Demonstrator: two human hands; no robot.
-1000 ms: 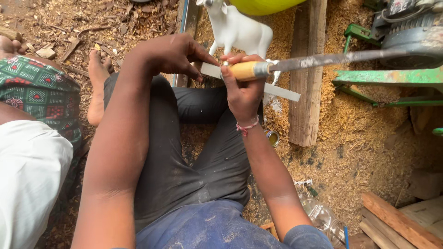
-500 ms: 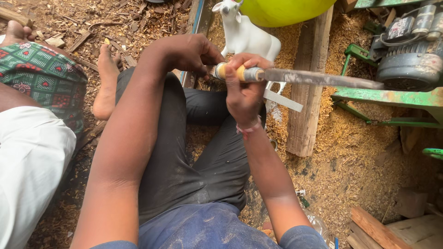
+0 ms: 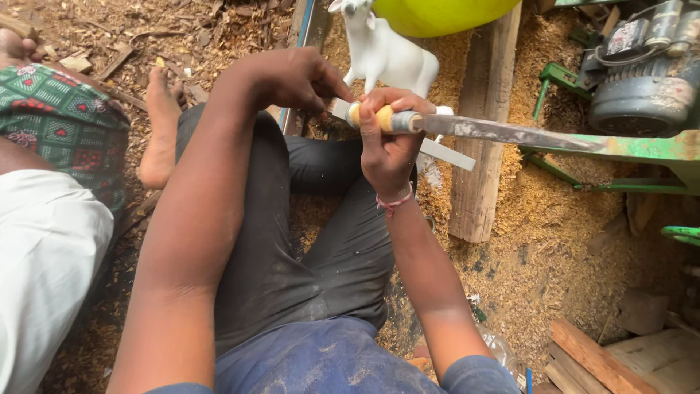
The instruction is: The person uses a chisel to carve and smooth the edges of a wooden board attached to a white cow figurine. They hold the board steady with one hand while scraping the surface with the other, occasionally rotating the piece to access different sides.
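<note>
While gripped in right hand (image 3: 390, 149) | knife (image 3: 467, 128) points right | left hand (image 3: 295, 76) adjacent

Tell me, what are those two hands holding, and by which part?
The right hand grips a long metal file by its yellow handle. The left hand pinches the near end of a flat pale strip with its fingers.
</note>
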